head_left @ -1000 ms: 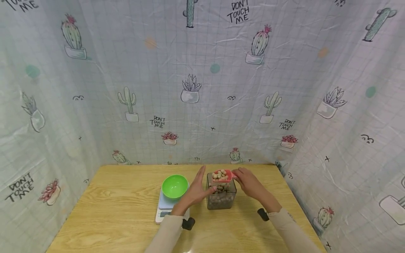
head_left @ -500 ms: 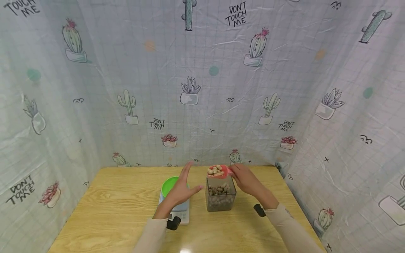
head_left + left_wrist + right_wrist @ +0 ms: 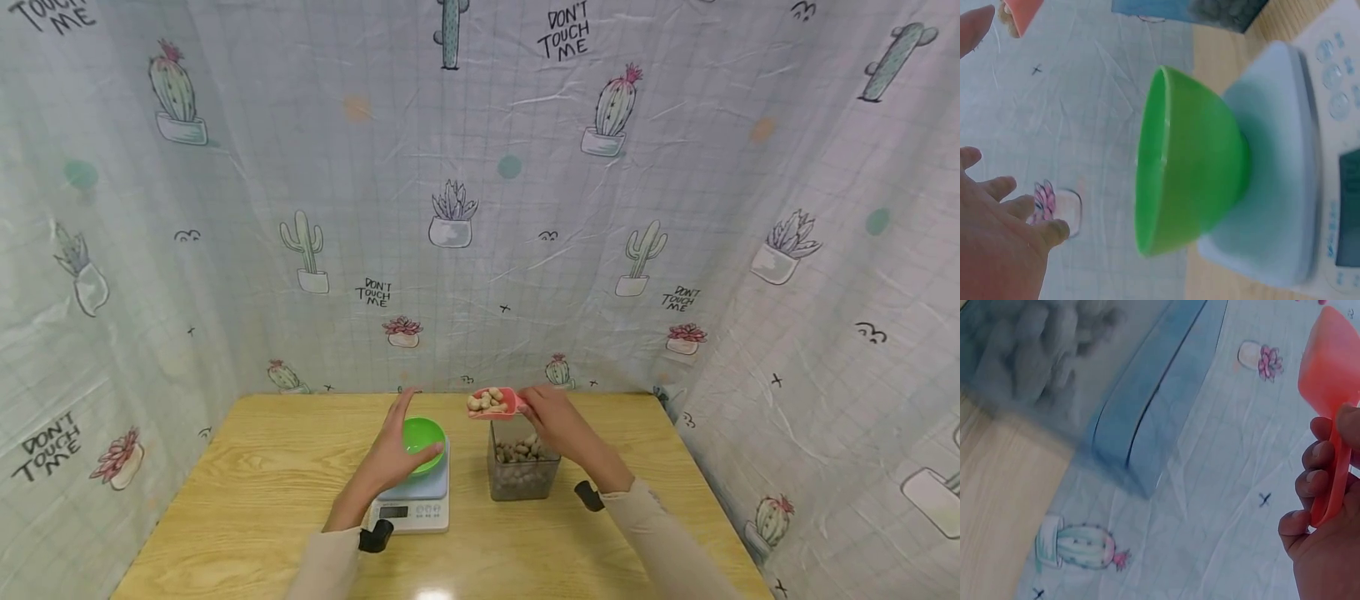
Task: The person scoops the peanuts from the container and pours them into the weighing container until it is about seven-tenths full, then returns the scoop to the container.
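My right hand (image 3: pixel 553 421) grips the handle of a red scoop (image 3: pixel 1330 365), fingers wrapped round it in the right wrist view. Peanuts (image 3: pixel 487 402) fill the scoop, which is held up over the left rim of a clear square container (image 3: pixel 522 482). More peanuts lie inside that container. My left hand (image 3: pixel 386 458) has its fingers and thumb spread beside a green bowl (image 3: pixel 1200 162), holding nothing. The bowl sits on the blue-grey platform of a white kitchen scale (image 3: pixel 435 521); its inside shows bare green in the head view.
All of this stands on a wood-grain table (image 3: pixel 255 500). A cactus-print curtain (image 3: pixel 495 275) hangs behind the table and along both sides. The container stands to the right of the scale, with a strip of table between them.
My right hand has lifted the loaded scoop from the container and moved it left. My left hand has drawn away from the container, leftward to the bowl.
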A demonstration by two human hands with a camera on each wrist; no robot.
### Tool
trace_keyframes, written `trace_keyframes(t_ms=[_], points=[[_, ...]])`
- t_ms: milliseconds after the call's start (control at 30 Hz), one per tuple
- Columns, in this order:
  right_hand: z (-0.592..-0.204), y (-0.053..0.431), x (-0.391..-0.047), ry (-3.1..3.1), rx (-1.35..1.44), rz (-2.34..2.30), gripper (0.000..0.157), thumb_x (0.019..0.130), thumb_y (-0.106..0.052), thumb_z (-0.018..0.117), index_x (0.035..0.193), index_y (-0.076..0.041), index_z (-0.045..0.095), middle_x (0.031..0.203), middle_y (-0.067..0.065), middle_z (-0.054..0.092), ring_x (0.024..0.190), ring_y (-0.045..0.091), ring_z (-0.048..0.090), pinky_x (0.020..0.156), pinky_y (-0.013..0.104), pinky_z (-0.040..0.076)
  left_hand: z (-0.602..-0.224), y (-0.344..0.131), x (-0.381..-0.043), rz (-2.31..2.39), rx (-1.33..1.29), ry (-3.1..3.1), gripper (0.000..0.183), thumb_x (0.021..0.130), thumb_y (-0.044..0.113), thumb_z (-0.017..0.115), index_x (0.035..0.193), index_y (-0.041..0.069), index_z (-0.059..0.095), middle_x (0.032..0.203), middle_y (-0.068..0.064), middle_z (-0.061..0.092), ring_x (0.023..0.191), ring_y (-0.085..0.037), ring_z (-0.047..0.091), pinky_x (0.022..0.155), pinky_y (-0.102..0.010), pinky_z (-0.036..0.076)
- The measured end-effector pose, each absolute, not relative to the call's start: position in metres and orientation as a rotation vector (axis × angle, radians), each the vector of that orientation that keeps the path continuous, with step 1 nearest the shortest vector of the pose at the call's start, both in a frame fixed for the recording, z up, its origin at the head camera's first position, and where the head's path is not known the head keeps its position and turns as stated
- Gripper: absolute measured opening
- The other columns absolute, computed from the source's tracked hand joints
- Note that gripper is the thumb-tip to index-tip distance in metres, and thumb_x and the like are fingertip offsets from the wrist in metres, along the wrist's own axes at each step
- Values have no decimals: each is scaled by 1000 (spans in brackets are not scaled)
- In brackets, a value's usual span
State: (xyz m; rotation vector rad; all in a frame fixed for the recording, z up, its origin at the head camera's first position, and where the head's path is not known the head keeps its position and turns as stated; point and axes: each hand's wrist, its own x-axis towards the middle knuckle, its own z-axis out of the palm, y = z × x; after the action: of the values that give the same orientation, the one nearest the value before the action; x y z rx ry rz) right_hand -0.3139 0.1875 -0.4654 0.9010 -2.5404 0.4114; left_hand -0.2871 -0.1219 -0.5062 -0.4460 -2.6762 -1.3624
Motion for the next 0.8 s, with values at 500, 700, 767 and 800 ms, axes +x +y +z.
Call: trace_keyframes(t_ms=[500, 700, 767, 800], points=[[-482, 134, -318, -2632, 931, 338, 23, 98, -26, 47, 114, -14, 58, 99, 0, 63, 94, 18, 59, 84, 36, 48, -558, -156, -291, -1496, -251, -2795, 118, 69, 46, 79, 151, 27, -4, 157, -19, 6, 140, -47, 17, 105, -66, 24], [-486, 117, -321, -2705, 921, 262, 26, 99, -31, 42, 116, -18, 57, 99, -3, 61, 95, 16, 56, 85, 37, 45, -570, -157, -290, -1484, -268, -2836, 116, 71, 49, 76, 152, 15, -1, 156, -22, 9, 139, -48, 17, 105, -66, 24], [-489, 112, -322, -2718, 920, 222, 26, 100, -32, 41, 115, -20, 57, 99, -4, 60, 94, 15, 55, 83, 36, 44, -573, -158, -290, -1465, -254, -2857, 116, 71, 51, 75, 152, 14, 1, 156, -21, 9, 140, -46, 17, 106, -65, 25], [-490, 109, -323, -2720, 926, 200, 25, 99, -32, 41, 114, -20, 57, 99, -5, 60, 94, 15, 55, 81, 35, 44, -574, -158, -290, -1452, -248, -2867, 115, 71, 52, 75, 151, 13, 2, 156, -20, 10, 140, -46, 18, 106, -64, 25]])
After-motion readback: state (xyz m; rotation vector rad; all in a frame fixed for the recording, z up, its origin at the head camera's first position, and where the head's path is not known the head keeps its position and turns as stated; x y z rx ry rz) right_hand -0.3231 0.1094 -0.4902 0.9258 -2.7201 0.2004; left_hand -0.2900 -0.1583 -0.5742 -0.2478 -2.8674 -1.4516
